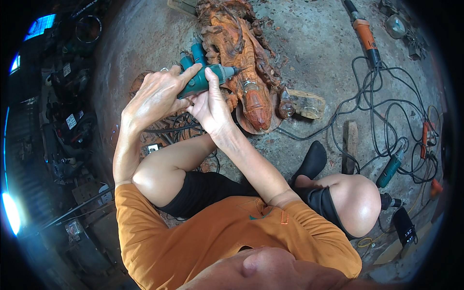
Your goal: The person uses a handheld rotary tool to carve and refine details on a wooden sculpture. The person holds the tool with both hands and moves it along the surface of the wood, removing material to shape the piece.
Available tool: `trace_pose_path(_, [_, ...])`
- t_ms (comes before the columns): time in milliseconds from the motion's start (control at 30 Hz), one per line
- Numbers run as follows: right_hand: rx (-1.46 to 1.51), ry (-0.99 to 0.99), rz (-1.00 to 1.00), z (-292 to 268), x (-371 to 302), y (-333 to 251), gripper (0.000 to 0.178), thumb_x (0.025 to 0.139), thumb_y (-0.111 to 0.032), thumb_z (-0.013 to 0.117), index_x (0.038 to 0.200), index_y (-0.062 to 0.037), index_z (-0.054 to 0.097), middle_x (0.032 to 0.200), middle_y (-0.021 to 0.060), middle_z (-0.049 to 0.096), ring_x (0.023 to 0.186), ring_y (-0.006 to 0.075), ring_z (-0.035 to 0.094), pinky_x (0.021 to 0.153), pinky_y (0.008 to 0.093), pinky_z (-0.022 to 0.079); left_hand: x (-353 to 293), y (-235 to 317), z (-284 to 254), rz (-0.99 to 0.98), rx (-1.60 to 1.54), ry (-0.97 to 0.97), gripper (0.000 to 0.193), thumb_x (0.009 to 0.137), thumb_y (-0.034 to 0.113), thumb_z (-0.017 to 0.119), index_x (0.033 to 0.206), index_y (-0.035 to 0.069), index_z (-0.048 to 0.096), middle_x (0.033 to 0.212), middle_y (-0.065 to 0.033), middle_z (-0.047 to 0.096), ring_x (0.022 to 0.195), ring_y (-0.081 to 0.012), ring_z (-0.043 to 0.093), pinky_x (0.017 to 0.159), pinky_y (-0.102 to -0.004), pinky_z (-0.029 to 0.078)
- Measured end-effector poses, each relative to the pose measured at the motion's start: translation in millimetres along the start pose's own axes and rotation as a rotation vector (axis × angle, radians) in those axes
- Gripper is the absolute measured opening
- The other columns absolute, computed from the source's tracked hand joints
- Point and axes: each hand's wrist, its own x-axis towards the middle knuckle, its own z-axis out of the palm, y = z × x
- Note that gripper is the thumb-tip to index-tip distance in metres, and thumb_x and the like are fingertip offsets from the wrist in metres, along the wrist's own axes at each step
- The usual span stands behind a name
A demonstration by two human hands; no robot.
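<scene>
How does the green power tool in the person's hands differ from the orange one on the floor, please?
The green power tool is held by the left hand and right hand; the orange power tool lies on the floor. The green power tool's tip points rightward; the orange power tool's slim black end points toward the picture's top. Both are elongated.

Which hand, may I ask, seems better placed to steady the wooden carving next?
Probably the right hand: it holds the green power tool nearer the wooden carving, while the left hand sits farther away.
</scene>
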Motion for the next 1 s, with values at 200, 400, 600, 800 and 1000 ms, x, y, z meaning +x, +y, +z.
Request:
trace_pose_path(200, [0.015,-0.015,0.011,-1.4,0.9,3.7,0.070,0.089,-0.062,0.065,0.134,-0.0118,0.047,0.118,0.0029,0.055,0.112,0.0158,0.053,0.093,0.0402,0.048,-3.6,-6.0,4.4,0.018,0.005,0.020,0.077,0.071,0.015,0.079,0.142,0.008,0.049,0.089,-0.0202,0.064,0.078,-0.0376,0.065,0.067,-0.0446,0.052])
trace_pose_path(400, [0.024,-0.037,0.017,-1.9,2.6,9.3,0.069,0.090,-0.061,0.064,0.134,-0.0120,0.047,0.120,0.0032,0.054,0.113,0.0162,0.051,0.094,0.0406,0.048,-8.1,-12.1,8.6,0.016,0.003,0.023,0.079,0.070,0.015,0.079,0.143,0.007,0.049,0.089,-0.0198,0.063,0.078,-0.0363,0.066,0.067,-0.0439,0.053])
trace_pose_path(600, [0.031,-0.041,0.037,-7.4,6.7,17.2,0.068,0.093,-0.059,0.060,0.141,-0.0127,0.043,0.127,0.0057,0.057,0.116,0.0196,0.054,0.097,0.0453,0.048,-12.8,-18.0,12.6,0.004,0.003,0.023,0.080,0.071,0.014,0.079,0.144,0.007,0.048,0.090,-0.0196,0.064,0.079,-0.0362,0.066,0.069,-0.0436,0.054])
trace_pose_path(800, [0.035,-0.025,0.031,-6.0,6.0,20.1,0.062,0.094,-0.058,0.060,0.134,-0.0134,0.049,0.116,0.0026,0.059,0.104,0.0165,0.055,0.093,0.0428,0.049,-15.3,-21.6,15.1,0.002,-0.007,0.021,0.081,0.071,0.014,0.079,0.145,0.008,0.047,0.090,-0.0196,0.064,0.080,-0.0357,0.066,0.070,-0.0437,0.053])
trace_pose_path(1000, [0.031,0.000,0.034,-1.1,2.1,18.5,0.059,0.094,-0.059,0.059,0.132,-0.0135,0.051,0.113,0.0013,0.059,0.101,0.0153,0.054,0.090,0.0409,0.049,-16.1,-19.1,14.0,-0.006,-0.021,0.024,0.080,0.070,0.013,0.079,0.144,0.008,0.049,0.088,-0.0191,0.063,0.078,-0.0349,0.065,0.069,-0.0434,0.053])
